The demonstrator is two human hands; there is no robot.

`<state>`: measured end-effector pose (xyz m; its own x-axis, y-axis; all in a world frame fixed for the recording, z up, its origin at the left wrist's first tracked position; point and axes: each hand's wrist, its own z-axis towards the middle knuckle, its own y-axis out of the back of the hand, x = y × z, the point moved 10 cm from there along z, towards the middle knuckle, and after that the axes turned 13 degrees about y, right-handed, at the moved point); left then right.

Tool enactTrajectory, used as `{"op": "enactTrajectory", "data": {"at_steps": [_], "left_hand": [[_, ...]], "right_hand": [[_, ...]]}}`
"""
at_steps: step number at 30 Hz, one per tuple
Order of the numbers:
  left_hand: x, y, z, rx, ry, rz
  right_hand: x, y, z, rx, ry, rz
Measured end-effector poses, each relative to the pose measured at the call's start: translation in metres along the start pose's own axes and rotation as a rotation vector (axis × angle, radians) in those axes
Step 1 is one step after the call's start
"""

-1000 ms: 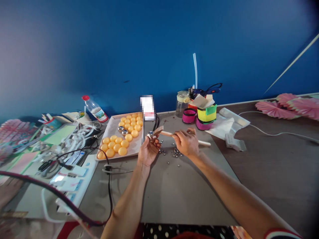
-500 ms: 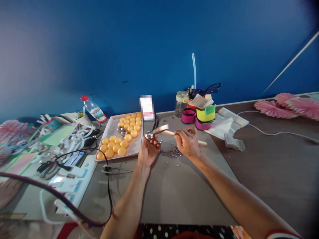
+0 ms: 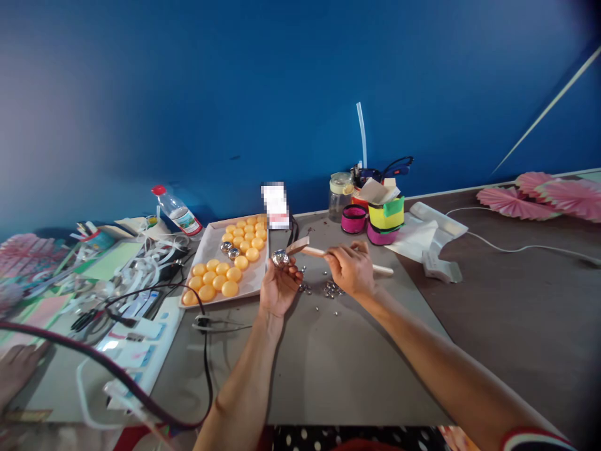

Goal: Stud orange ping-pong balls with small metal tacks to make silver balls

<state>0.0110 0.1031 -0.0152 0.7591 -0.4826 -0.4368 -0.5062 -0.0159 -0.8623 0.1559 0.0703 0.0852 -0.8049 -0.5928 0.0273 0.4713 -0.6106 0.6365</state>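
A shiny silver ball [image 3: 280, 259] rests in the curled fingertips of my left hand [image 3: 278, 289], its palm turned upward. My right hand [image 3: 350, 268] is wrapped round the pale handle of a hammer-shaped tool [image 3: 315, 252]. The tool's crosswise head is just right of the ball's upper side; whether they touch I cannot tell. Behind the fist, the handle's far end sticks out to the right. Small silver beads [image 3: 332, 289] lie scattered on the grey mat [image 3: 323, 369] beneath and between my hands.
Left of my hands, a white tray [image 3: 213, 237] bears several orange-yellow balls and two silver ones. A black cable [image 3: 205, 363] loops near my left forearm. A jar [image 3: 340, 197] and magenta and yellow fabric containers [image 3: 385, 217] stand behind. Another person's hand [image 3: 21, 366] lies at far left.
The tool's head has shifted slightly left and down beside the silver ball. My left hand keeps the ball in nearly the same place. At far left, the other person's hand shows more.
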Motion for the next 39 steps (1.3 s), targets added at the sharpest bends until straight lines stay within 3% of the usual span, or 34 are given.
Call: {"op": "enactTrajectory", "data": {"at_steps": [6, 11, 16, 21, 26, 30, 35, 39], "left_hand": [[0.0, 0.002, 0.0, -0.039, 0.009, -0.005], [0.002, -0.004, -0.001, -0.014, 0.023, -0.012], [0.002, -0.005, -0.002, -0.021, -0.001, 0.009], [0.002, -0.009, -0.003, 0.033, -0.005, 0.004], [0.006, -0.006, -0.003, -0.012, 0.026, 0.032], [0.005, -0.009, -0.004, 0.001, 0.016, 0.04], [0.004, -0.009, -0.005, -0.008, 0.016, 0.057], [0.001, -0.013, -0.006, 0.014, -0.001, 0.046]], "right_hand": [[0.001, -0.007, 0.0, 0.066, 0.011, -0.022], [-0.005, -0.002, -0.002, 0.007, -0.013, -0.005], [0.002, -0.013, -0.003, 0.089, 0.03, -0.008], [-0.002, -0.004, -0.002, 0.022, -0.01, -0.003], [0.003, -0.009, -0.001, 0.076, 0.034, -0.007], [0.001, -0.002, -0.002, 0.007, 0.008, 0.004], [0.004, -0.01, -0.002, 0.063, 0.031, 0.004], [0.001, -0.001, -0.002, -0.015, 0.008, 0.006]]}}
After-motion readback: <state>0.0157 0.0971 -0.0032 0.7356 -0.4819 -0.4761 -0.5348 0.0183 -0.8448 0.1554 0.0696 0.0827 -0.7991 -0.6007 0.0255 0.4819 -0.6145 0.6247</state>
